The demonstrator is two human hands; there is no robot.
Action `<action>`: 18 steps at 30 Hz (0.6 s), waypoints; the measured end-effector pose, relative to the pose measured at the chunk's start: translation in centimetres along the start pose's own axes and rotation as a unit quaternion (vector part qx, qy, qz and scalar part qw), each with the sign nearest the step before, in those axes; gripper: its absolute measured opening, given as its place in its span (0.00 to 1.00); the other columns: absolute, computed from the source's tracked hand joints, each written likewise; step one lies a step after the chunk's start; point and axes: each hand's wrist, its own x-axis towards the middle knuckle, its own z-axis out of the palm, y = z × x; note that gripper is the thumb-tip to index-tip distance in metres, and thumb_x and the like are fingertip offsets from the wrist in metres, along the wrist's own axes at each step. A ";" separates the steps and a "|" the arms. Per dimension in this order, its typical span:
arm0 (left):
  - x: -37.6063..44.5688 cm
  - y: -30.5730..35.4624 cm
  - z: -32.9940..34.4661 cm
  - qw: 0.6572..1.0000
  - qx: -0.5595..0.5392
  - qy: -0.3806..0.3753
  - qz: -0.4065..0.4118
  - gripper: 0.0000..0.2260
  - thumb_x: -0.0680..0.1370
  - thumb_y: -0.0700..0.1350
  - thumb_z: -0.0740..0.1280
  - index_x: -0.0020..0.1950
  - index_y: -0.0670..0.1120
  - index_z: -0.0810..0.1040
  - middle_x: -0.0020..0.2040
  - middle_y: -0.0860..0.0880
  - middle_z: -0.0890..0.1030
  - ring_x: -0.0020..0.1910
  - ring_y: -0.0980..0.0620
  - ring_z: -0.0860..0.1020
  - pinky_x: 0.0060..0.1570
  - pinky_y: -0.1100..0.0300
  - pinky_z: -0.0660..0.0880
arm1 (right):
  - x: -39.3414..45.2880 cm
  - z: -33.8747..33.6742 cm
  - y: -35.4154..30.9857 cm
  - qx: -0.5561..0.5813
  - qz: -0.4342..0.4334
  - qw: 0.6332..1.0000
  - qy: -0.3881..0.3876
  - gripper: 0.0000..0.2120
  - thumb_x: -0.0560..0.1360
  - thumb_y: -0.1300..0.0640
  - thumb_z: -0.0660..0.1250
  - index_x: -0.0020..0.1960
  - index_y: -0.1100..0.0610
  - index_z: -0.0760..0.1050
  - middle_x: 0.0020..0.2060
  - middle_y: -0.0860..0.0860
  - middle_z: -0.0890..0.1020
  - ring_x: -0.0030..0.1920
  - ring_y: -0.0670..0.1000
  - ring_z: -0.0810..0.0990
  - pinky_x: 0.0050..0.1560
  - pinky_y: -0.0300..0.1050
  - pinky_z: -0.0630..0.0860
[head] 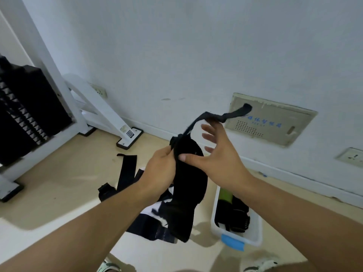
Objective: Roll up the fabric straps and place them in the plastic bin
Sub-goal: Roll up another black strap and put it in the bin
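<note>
Both hands on black strap (188,185), mid-air, frame centre.
L hand (161,169) grips strap's upper part; R hand (218,154) fingers spread, thumb pressing strap. Bin (253,232) at 5 o'clock; more straps on floor (126,171) at 9.

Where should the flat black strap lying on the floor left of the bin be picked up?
Probably at the far end of the flat black strap, coming from above: that end lies bare on the floor, while its near end runs under the left hand and other straps.
</note>
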 end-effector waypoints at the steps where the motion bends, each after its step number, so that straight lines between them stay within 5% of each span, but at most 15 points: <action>1: -0.1 0.2 0.0 1.000 0.016 -0.024 -0.004 0.15 0.86 0.51 0.60 0.52 0.50 0.85 0.42 0.50 0.88 0.41 0.54 0.87 0.38 0.63 0.79 | 0.1 -0.4 0.0 0.019 0.017 0.999 -0.030 0.53 0.64 0.51 0.84 0.78 0.40 0.55 0.75 0.40 0.67 0.73 0.41 0.68 0.72 0.46 0.69; 5: -0.5 0.5 0.2 0.987 0.099 -0.127 -0.020 0.14 0.86 0.46 0.60 0.48 0.49 0.84 0.34 0.56 0.85 0.33 0.60 0.84 0.32 0.67 0.77 | 0.8 -2.3 0.2 0.094 0.057 0.986 -0.123 0.56 0.64 0.57 0.84 0.79 0.35 0.54 0.67 0.42 0.78 0.64 0.37 0.78 0.59 0.34 0.77; 8: -0.3 -0.1 0.7 0.984 0.119 -0.133 -0.018 0.13 0.85 0.46 0.61 0.48 0.45 0.83 0.34 0.55 0.83 0.36 0.54 0.82 0.42 0.54 0.80 | 1.4 -2.8 0.7 0.132 0.058 0.986 -0.078 0.40 0.68 0.61 0.81 0.74 0.44 0.67 0.54 0.50 0.86 0.56 0.49 0.85 0.64 0.49 0.79; 12: 0.5 -0.6 0.7 0.997 0.046 -0.066 -0.013 0.13 0.86 0.51 0.60 0.55 0.49 0.82 0.40 0.47 0.86 0.39 0.48 0.85 0.46 0.50 0.83 | 1.7 -3.5 0.5 0.193 0.020 0.981 -0.026 0.28 0.73 0.68 0.75 0.68 0.50 0.74 0.55 0.51 0.86 0.54 0.53 0.86 0.59 0.50 0.82; 18: 1.9 -0.9 -0.7 0.997 -0.075 0.011 -0.022 0.12 0.87 0.47 0.61 0.61 0.48 0.83 0.55 0.44 0.86 0.52 0.43 0.86 0.50 0.47 0.85 | 1.4 -4.8 0.9 0.194 -0.005 0.979 -0.068 0.35 0.73 0.75 0.71 0.73 0.48 0.70 0.61 0.48 0.83 0.57 0.50 0.84 0.56 0.44 0.81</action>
